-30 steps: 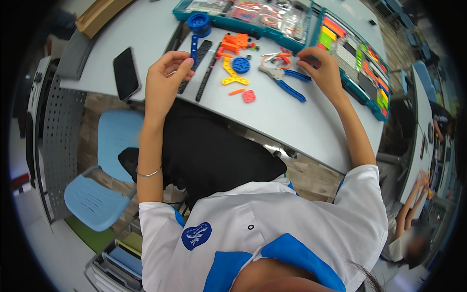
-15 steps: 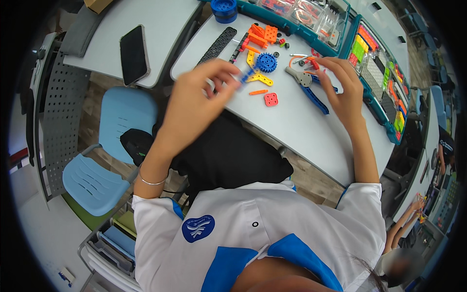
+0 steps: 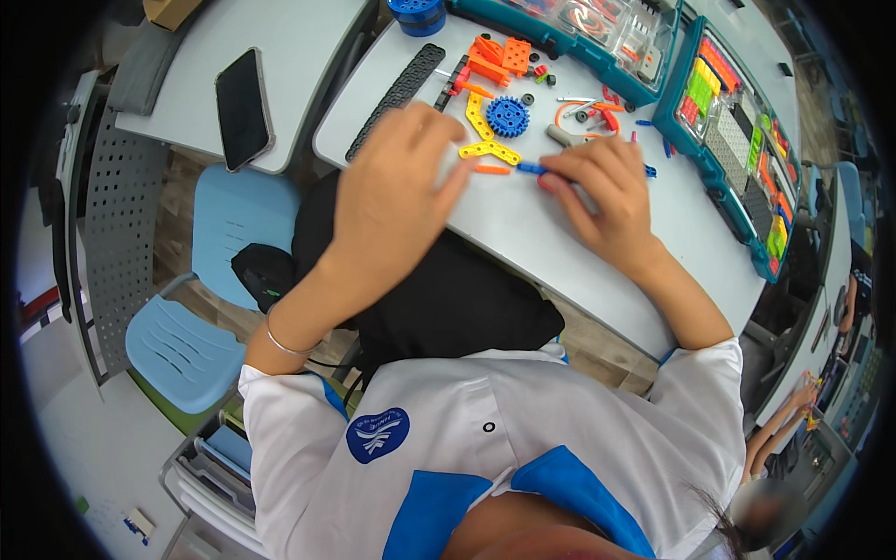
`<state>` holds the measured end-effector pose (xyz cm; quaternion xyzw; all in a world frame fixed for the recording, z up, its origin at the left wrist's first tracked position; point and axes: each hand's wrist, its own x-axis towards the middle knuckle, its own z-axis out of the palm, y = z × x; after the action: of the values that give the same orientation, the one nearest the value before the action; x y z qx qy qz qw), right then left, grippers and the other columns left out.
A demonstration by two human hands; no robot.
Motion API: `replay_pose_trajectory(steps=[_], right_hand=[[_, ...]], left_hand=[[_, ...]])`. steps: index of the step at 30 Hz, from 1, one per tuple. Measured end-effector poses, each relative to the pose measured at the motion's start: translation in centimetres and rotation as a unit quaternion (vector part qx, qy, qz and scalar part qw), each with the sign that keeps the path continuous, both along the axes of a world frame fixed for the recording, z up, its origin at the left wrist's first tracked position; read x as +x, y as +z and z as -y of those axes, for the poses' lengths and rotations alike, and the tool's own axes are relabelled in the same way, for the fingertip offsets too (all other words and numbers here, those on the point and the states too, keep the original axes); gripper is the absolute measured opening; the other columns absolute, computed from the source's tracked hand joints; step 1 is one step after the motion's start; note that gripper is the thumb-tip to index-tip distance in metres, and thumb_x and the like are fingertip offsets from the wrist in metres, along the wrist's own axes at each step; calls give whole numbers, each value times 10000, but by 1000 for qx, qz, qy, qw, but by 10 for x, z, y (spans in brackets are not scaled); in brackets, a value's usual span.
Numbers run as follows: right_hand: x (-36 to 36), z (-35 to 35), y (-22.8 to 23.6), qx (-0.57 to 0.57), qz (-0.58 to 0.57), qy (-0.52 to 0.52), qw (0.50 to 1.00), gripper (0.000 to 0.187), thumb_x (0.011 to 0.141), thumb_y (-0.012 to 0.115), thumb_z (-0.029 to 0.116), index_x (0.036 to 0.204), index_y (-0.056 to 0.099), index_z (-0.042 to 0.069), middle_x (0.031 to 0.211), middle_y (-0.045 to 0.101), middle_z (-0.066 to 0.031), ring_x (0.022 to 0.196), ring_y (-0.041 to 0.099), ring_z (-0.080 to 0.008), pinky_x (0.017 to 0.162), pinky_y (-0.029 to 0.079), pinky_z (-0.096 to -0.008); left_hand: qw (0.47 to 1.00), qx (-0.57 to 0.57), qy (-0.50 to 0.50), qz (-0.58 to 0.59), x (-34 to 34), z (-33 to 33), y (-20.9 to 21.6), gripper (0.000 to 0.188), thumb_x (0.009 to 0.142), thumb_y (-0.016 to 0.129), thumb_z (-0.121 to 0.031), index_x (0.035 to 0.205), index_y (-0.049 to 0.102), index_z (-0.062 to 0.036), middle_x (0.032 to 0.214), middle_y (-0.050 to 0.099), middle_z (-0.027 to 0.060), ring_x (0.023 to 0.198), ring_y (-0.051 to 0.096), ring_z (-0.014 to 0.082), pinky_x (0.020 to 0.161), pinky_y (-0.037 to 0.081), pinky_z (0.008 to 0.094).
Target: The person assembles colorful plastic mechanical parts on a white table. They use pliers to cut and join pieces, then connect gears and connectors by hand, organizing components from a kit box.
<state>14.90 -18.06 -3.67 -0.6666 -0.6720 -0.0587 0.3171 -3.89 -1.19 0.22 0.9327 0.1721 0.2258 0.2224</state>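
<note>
Between the thumb and fingers of my right hand (image 3: 602, 191) a short blue connector piece (image 3: 531, 168) is pinched just above the table. My left hand (image 3: 387, 191) hovers at the table's near edge, its thumb apart from its curved fingers and nothing seen in them. Past its fingertips lie two yellow angled beams (image 3: 492, 151), an orange pin (image 3: 492, 170) and a blue gear (image 3: 508, 117). Grey-and-blue pliers (image 3: 563, 136) lie mostly hidden behind my right hand. A red square plate (image 3: 544, 183) is largely covered by its fingers.
A black track strip (image 3: 396, 101), orange blocks (image 3: 499, 61) and a blue wheel (image 3: 417, 17) lie farther back. Two teal-edged part cases (image 3: 705, 154) stand at the back and right. A phone (image 3: 245, 110) rests on the neighbouring table, above a blue chair (image 3: 245, 229).
My right hand has moved left from the pliers and now pinches the blue piece. The blue piece was at my left hand's fingers before. My left hand has shifted slightly.
</note>
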Motion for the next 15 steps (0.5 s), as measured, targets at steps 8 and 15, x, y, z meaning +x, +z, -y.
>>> replay_pose_trajectory(steps=[8, 15], right_hand=[[4, 5, 12, -64, 53, -110, 990, 357, 837, 769, 174, 1176, 683, 97, 1184, 619, -75, 1029, 572, -254, 880, 403, -385], [12, 32, 50, -297, 13, -150, 943, 599, 803, 786, 166, 1330, 546, 13, 1328, 499, -148, 1126, 555, -330, 955, 457, -406]], left_hand=[[986, -60, 74, -136, -4, -35, -16, 194, 897, 741, -154, 980, 646, -7, 811, 662, 79, 668, 621, 172, 628, 499, 323], [832, -549, -78, 33, 6, -35, -10, 160, 1040, 555, -138, 1112, 537, 3, 888, 681, 96, 730, 625, 96, 609, 486, 241]])
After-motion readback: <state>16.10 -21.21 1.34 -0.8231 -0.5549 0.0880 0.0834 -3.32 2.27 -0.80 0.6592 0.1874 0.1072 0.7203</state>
